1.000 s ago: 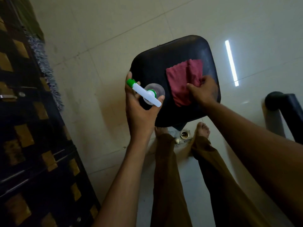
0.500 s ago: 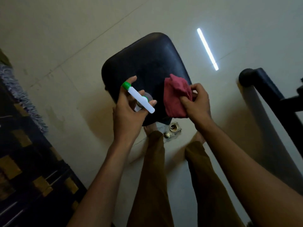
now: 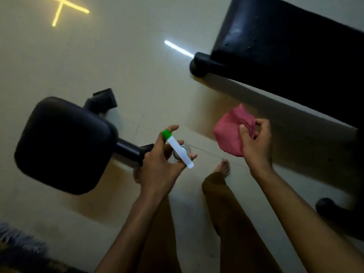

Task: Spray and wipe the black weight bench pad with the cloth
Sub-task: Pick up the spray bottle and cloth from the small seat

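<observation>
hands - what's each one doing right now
Left hand: closed around the spray bottle.
Right hand: closed on the bunched red cloth, held in the air.

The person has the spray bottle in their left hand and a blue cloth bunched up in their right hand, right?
Nearly. The cloth is not blue; the head view shows it is reddish pink. The rest holds: the left hand has the spray bottle, and the cloth is bunched up in the right hand.
</observation>
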### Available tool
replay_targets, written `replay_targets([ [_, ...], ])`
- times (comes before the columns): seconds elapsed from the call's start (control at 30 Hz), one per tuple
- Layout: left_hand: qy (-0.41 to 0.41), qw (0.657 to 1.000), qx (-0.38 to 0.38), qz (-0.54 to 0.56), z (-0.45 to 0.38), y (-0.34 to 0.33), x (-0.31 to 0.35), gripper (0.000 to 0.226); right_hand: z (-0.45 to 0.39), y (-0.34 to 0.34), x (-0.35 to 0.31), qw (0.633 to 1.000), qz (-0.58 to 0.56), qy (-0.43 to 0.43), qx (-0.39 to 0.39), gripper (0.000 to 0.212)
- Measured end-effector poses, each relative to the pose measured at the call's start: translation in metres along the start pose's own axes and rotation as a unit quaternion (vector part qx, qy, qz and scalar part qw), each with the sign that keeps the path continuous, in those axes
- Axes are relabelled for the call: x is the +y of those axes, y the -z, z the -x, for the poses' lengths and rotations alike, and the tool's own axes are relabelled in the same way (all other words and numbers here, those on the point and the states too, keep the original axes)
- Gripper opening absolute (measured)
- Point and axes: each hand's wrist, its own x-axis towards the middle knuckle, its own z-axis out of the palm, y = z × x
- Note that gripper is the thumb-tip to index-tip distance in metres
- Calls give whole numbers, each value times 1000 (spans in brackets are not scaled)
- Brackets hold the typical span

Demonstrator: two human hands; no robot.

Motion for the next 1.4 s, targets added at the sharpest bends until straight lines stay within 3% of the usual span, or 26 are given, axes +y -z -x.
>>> replay_targets([
  [0.27, -97, 984, -140, -53, -30, -187, 122, 79, -85, 193, 68, 989, -26, -42, 140, 23],
  [0.57, -135, 960, -243, -47, -91, -333, 214, 78, -188, 303, 98, 970, -31, -70, 231, 18],
  [0.8, -167, 940, -290, -60, -147, -409, 258, 79, -300, 354, 96, 975, -35, -17, 218, 19],
  [1.0, -142, 933, -322, -74, -174, -458, 290, 77, -373, 400, 105, 978, -71, 1, 197, 20],
  [1.1, -129, 930, -332, -88, -178, -481, 299, 78, -394, 431, 146, 979, -42, -62, 190, 28],
  [1.2, -112, 937, -316, -100, -177, -504, 304, 79, -401, 455, 188, 967, 48, -194, 158, 43],
  [1.27, -103, 942, -302, -102, -174, -518, 306, 82, -397, 465, 205, 955, 104, -236, 145, 56],
  [1.4, -86, 944, -302, -99, -175, -543, 315, 84, -379, 469, 198, 980, 116, -127, 96, 65],
])
